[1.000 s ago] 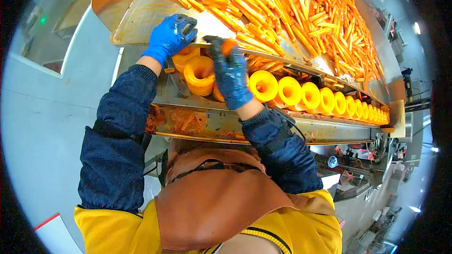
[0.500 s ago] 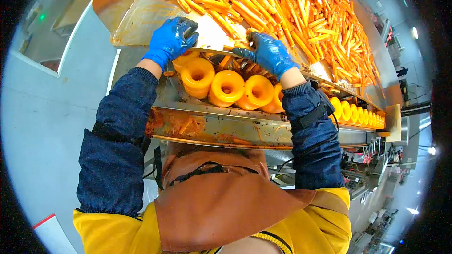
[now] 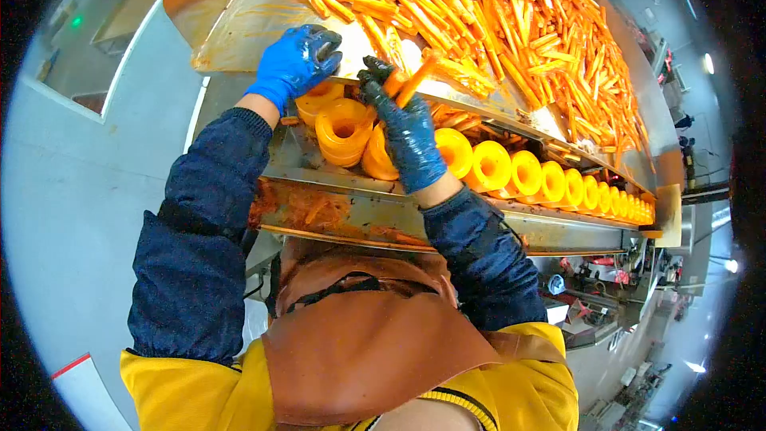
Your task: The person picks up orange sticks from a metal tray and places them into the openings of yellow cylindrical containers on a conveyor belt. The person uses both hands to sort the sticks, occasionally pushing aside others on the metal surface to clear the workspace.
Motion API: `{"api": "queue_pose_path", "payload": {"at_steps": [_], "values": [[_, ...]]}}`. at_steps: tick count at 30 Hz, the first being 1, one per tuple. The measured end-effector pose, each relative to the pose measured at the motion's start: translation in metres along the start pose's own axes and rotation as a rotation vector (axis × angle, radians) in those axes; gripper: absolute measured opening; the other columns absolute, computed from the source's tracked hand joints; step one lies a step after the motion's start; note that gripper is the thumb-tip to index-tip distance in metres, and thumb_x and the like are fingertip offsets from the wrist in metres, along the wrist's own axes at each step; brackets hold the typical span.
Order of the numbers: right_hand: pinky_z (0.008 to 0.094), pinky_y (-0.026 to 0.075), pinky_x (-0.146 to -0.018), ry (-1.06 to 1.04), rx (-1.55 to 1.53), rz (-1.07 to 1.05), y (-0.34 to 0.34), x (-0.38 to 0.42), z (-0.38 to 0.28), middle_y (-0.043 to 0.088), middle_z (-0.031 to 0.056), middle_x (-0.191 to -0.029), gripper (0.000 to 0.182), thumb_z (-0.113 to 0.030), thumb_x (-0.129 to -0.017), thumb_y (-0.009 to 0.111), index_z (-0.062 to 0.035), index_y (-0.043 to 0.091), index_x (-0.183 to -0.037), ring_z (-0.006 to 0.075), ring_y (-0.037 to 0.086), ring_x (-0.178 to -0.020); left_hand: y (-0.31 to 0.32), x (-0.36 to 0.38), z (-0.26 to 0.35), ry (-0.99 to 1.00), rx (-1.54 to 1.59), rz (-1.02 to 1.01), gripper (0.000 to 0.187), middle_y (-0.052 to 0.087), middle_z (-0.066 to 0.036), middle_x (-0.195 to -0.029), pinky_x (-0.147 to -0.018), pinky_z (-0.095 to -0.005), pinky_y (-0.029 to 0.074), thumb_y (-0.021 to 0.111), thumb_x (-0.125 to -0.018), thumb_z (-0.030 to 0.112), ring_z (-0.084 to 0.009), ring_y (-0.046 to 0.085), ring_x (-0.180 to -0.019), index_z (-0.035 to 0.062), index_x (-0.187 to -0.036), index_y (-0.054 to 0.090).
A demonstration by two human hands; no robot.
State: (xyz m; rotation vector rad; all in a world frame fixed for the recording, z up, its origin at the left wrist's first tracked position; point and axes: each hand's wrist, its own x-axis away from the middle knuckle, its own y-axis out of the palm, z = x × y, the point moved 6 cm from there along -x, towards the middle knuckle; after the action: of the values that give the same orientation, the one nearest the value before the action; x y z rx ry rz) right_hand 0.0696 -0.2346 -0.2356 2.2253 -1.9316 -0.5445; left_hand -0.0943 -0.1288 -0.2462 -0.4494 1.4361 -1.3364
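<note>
My right hand (image 3: 405,124), in a blue glove with dark wet fingers, is closed round a few orange strips (image 3: 411,84) above the metal ledge. My left hand (image 3: 299,64), also gloved in blue, has its fingers curled at the ledge's left part; whether anything is in them is hidden. A large heap of glossy orange strips (image 3: 511,24) lies on the metal tray (image 3: 239,28) beyond my hands. Below the ledge runs a row of orange-yellow rings (image 3: 343,129), and my right hand covers part of it.
A metal channel (image 3: 375,215) with orange scraps runs between the rings and my brown apron (image 3: 367,351). At the right end of the row stands a pale board (image 3: 670,215). Machinery and cables (image 3: 590,295) are at the lower right.
My right hand has moved left towards my left hand, turned upward and now holds strips. More rings show on the right. My left hand has barely moved.
</note>
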Motion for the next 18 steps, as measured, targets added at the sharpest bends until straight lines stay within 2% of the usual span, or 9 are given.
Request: {"api": "queue_pose_path", "payload": {"at_steps": [3, 4, 5, 7, 10, 11, 14, 16, 18], "values": [[0.0275, 0.040, -0.097, 0.008, 0.075, 0.104, -0.010, 0.013, 0.006, 0.057, 0.0082, -0.122, 0.035, -0.010, -0.092, 0.055, 0.0001, 0.053, -0.126, 0.0147, 0.052, -0.111, -0.004, 0.001, 0.002, 0.010, -0.010, 0.000, 0.037, 0.058, -0.008, -0.119, -0.090, -0.0410, 0.047, 0.056, -0.083, 0.046, -0.0294, 0.054, -0.107, 0.0247, -0.112, 0.063], [0.0283, 0.042, -0.094, -0.036, 0.282, 0.154, -0.019, 0.012, 0.001, 0.059, 0.0090, -0.120, 0.034, -0.014, -0.094, 0.053, 0.0009, 0.053, -0.125, 0.0152, 0.054, -0.108, -0.004, 0.002, 0.003, -0.007, -0.002, -0.009, 0.037, 0.058, -0.008, -0.119, -0.090, -0.0412, 0.047, 0.055, -0.084, 0.046, -0.0296, 0.054, -0.108, 0.0248, -0.113, 0.063], [0.0300, 0.046, -0.085, -0.173, 0.336, 0.191, -0.023, 0.009, -0.004, 0.064, 0.0102, -0.110, 0.030, -0.019, -0.095, 0.053, 0.0008, 0.059, -0.117, 0.0163, 0.059, -0.098, -0.005, 0.004, 0.004, -0.012, 0.002, -0.012, 0.037, 0.058, -0.008, -0.119, -0.090, -0.0412, 0.047, 0.055, -0.084, 0.046, -0.0296, 0.054, -0.108, 0.0248, -0.113, 0.063], [0.0322, 0.049, -0.074, -0.046, 0.569, 0.248, -0.035, 0.012, -0.010, 0.068, 0.0111, -0.093, 0.026, -0.022, -0.094, 0.055, -0.0009, 0.066, -0.104, 0.0174, 0.063, -0.084, -0.006, 0.002, 0.004, -0.039, 0.010, -0.015, 0.036, 0.058, -0.008, -0.118, -0.090, -0.0415, 0.047, 0.055, -0.084, 0.046, -0.0302, 0.054, -0.107, 0.0244, -0.112, 0.063], [0.0336, 0.050, -0.068, 0.074, 0.753, 0.201, -0.021, 0.010, -0.018, 0.068, 0.0123, -0.081, 0.025, -0.025, -0.092, 0.057, -0.0020, 0.068, -0.092, 0.0203, 0.064, -0.074, -0.007, 0.001, 0.007, -0.021, 0.013, -0.050, 0.035, 0.058, -0.010, -0.119, -0.095, -0.0401, 0.044, 0.056, -0.085, 0.041, -0.0311, 0.053, -0.110, 0.0197, -0.113, 0.062], [0.0336, 0.050, -0.067, 0.010, 0.646, 0.196, -0.017, 0.005, -0.007, 0.067, 0.0127, -0.078, 0.024, -0.026, -0.090, 0.061, -0.0021, 0.067, -0.088, 0.0227, 0.064, -0.071, -0.006, 0.001, 0.007, -0.021, 0.014, -0.050, 0.035, 0.058, -0.010, -0.119, -0.095, -0.0401, 0.044, 0.056, -0.085, 0.041, -0.0311, 0.053, -0.110, 0.0197, -0.113, 0.062], [0.0337, 0.050, -0.067, -0.050, 0.547, 0.101, -0.004, 0.005, 0.007, 0.067, 0.0134, -0.078, 0.024, -0.026, -0.084, 0.068, -0.0023, 0.067, -0.087, 0.0237, 0.064, -0.072, -0.004, 0.002, 0.004, -0.011, 0.003, 0.000, 0.037, 0.058, -0.009, -0.118, -0.090, -0.0416, 0.047, 0.056, -0.083, 0.046, -0.0297, 0.055, -0.107, 0.0240, -0.112, 0.063], [0.0333, 0.050, -0.069, -0.068, 0.894, -0.039, 0.001, 0.010, 0.002, 0.067, 0.0131, -0.084, 0.026, -0.024, -0.080, 0.072, -0.0039, 0.066, -0.095, 0.0217, 0.065, -0.077, -0.004, 0.002, 0.003, -0.004, -0.004, 0.030, 0.037, 0.058, -0.009, -0.118, -0.090, -0.0414, 0.047, 0.056, -0.083, 0.046, -0.0299, 0.054, -0.107, 0.0234, -0.111, 0.063], [0.0336, 0.050, -0.071, -0.048, 0.872, -0.021, -0.014, 0.001, -0.014, 0.067, 0.0135, -0.089, 0.031, -0.024, -0.077, 0.074, -0.0048, 0.064, -0.100, 0.0228, 0.065, -0.080, -0.004, 0.000, 0.002, -0.016, 0.016, 0.009, 0.037, 0.058, -0.009, -0.119, -0.090, -0.0412, 0.047, 0.057, -0.082, 0.046, -0.0301, 0.054, -0.107, 0.0232, -0.111, 0.063]]}}
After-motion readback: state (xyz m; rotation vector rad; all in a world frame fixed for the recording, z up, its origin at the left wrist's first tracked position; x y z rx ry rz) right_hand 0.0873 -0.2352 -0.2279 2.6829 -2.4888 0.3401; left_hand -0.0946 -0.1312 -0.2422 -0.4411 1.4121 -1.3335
